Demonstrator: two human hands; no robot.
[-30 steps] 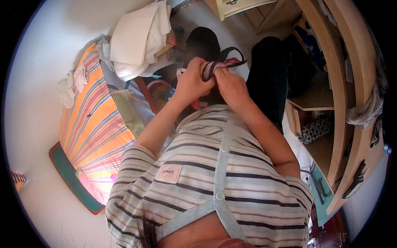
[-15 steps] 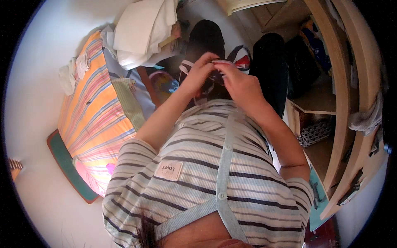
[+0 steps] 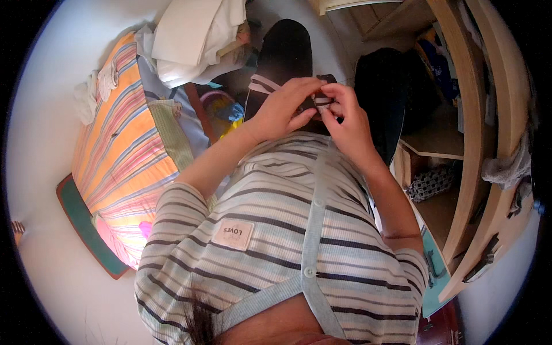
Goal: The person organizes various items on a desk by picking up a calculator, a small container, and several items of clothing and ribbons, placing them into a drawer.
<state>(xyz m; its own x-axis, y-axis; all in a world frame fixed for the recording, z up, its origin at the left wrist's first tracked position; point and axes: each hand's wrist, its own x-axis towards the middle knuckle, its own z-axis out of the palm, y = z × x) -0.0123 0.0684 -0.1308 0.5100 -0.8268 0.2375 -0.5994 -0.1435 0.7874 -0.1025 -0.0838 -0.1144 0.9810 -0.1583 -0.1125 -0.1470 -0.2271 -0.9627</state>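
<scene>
My left hand point(image 3: 283, 109) and my right hand point(image 3: 349, 122) meet in front of my lap. My right thumb and fingers pinch a small dark-and-white striped piece point(image 3: 323, 102), perhaps cloth or a band. The left fingers reach across to that same piece, bent over its upper side with the thumb lower down. Much of what lies between the hands is hidden. Just beyond the left hand, a pale pink band point(image 3: 263, 84) crosses a long dark shape point(image 3: 286, 49). My striped top point(image 3: 264, 201) fills the lower middle.
On the left lies an orange striped cloth point(image 3: 123, 138) over a green-edged board point(image 3: 86, 224). White bags point(image 3: 190, 40) are piled beyond it. Wooden shelving point(image 3: 468, 115) stands at the right, with a patterned basket point(image 3: 431, 183) on a shelf. Dark cloth point(image 3: 385, 86) lies near it.
Both hands have turned and shifted slightly right and lower. A red-and-white patch beside the right hand is gone from sight; the striped piece now shows between my fingers, and the pink band shows more.
</scene>
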